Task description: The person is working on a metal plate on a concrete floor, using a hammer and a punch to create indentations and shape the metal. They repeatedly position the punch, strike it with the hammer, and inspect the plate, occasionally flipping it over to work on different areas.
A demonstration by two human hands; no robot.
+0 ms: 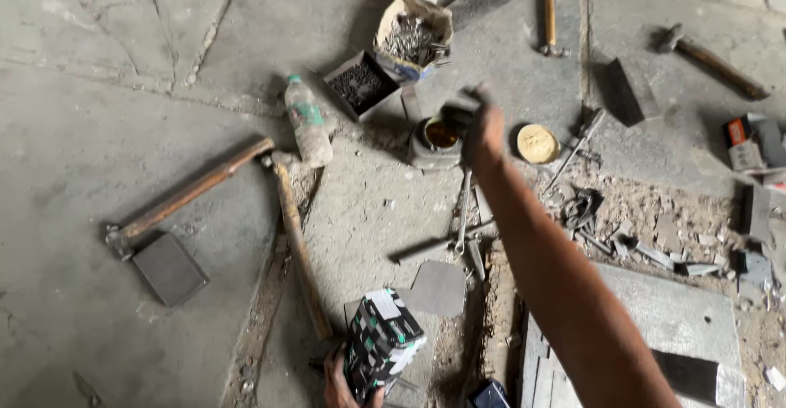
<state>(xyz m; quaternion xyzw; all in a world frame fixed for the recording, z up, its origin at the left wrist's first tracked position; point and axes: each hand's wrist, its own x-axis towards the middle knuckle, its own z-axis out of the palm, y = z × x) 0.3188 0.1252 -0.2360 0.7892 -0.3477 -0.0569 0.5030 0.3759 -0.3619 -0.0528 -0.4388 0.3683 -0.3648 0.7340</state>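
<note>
Right hand, fingers curled shut on something small and dark, over open round grey tin at centre-top, just left; left hand gripping black-green-white patterned box, bottom centre, well apart.

My right hand reaches out at arm's length over the open tin, fingers bunched at its far rim. The tin is small and round, standing upright on the concrete with a dark yellowish paste inside; its yellow lid lies flat just right of it. Near of the tin, my left hand grips a tilted green, black and white patterned box.
</note>
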